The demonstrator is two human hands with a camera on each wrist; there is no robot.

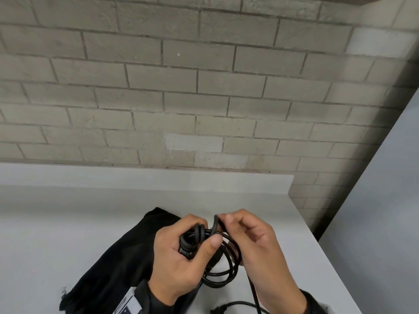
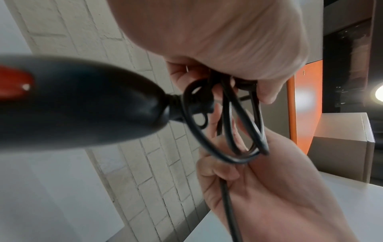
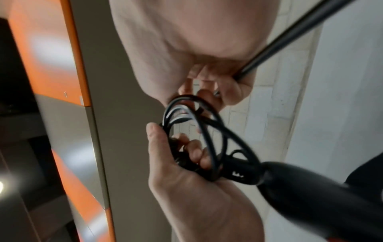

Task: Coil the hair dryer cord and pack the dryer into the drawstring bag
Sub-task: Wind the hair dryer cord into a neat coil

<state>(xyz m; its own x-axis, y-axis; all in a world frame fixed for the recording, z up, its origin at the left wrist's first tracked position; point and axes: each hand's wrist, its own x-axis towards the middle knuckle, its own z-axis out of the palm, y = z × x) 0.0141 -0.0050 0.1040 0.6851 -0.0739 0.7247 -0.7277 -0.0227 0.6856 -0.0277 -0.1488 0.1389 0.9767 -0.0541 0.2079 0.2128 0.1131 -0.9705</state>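
Above the table, my left hand [image 1: 205, 234] grips a bundle of black cord loops [image 1: 223, 266], thumb pressed over them. My right hand [image 1: 224, 219] pinches a raised bend of the cord [image 1: 216, 223] just right of the bundle. The loose cord tail [image 1: 254, 291] runs down past my right wrist. The black hair dryer handle [image 2: 82, 101] with its red switch [image 2: 14, 83] hangs beside my left wrist; the head view hides it. The same handle [image 3: 311, 191] and coils [image 3: 207, 131] show in the right wrist view. A black drawstring bag [image 1: 113, 268] lies flat under my left forearm.
The white table [image 1: 68, 223] ends at its right edge [image 1: 317, 241] close to my right hand. A grey brick wall [image 1: 204, 87] stands behind it. A cord end [image 1: 224, 308] lies on the table near the front. Orange and grey cabinets [image 2: 306, 101] stand off to the side.
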